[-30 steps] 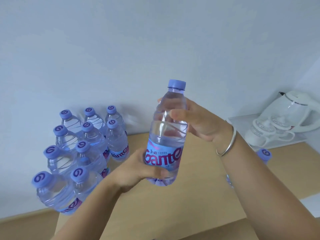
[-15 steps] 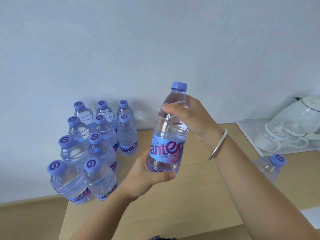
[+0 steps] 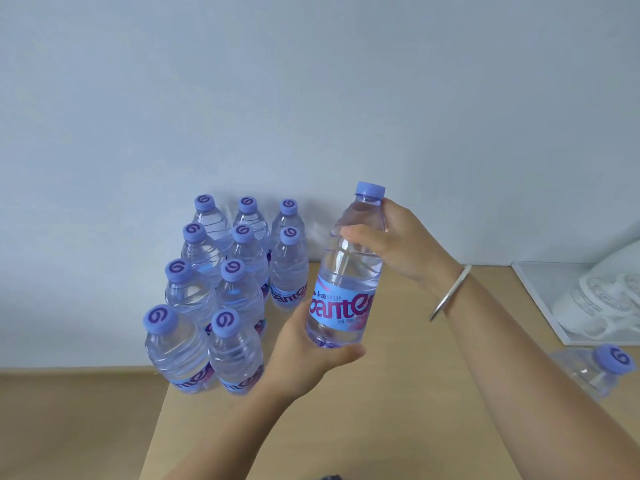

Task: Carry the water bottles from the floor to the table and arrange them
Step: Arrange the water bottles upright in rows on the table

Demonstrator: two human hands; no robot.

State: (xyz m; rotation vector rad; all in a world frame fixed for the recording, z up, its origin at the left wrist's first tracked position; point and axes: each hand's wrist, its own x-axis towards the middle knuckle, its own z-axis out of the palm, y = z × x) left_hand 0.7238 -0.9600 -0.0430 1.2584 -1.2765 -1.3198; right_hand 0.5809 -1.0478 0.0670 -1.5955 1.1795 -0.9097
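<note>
Clear bottles [image 3: 221, 299] wear lilac caps (blue labels, magenta lettering).

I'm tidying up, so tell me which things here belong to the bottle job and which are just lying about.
Job: held bottle, left hand, right hand, standing bottles, lone bottle, table.
Lying about: tray, white cups.

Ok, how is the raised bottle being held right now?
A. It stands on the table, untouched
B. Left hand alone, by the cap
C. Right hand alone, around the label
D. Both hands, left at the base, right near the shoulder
D: the left hand cups the base of the bottle while the right hand grips just below the cap.
</note>
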